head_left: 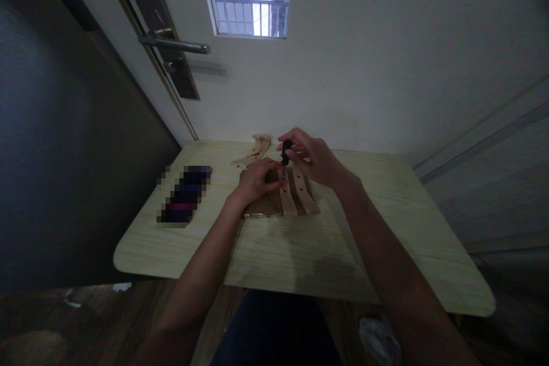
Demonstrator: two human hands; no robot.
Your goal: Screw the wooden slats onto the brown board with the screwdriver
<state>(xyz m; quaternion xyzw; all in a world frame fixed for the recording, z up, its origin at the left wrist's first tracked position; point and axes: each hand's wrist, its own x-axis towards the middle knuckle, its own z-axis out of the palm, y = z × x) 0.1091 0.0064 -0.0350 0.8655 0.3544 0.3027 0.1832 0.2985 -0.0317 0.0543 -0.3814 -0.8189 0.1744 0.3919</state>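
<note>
My right hand (309,157) is closed round the black handle of a small screwdriver (286,151), held upright with its tip down on a wooden strip (286,200). My left hand (257,178) rests on the brown wooden board (261,206) beside that strip, fingers curled and pressing near the screwdriver tip. A second curved wooden strip (305,194) lies on the board just right of the first. The screw itself is too small to make out.
Two more curved wooden pieces (254,151) lie at the far edge of the pale wood-grain table (300,257). A dark blurred object (185,194) lies at the left. A door with a metal handle (174,44) stands behind, wall to the right.
</note>
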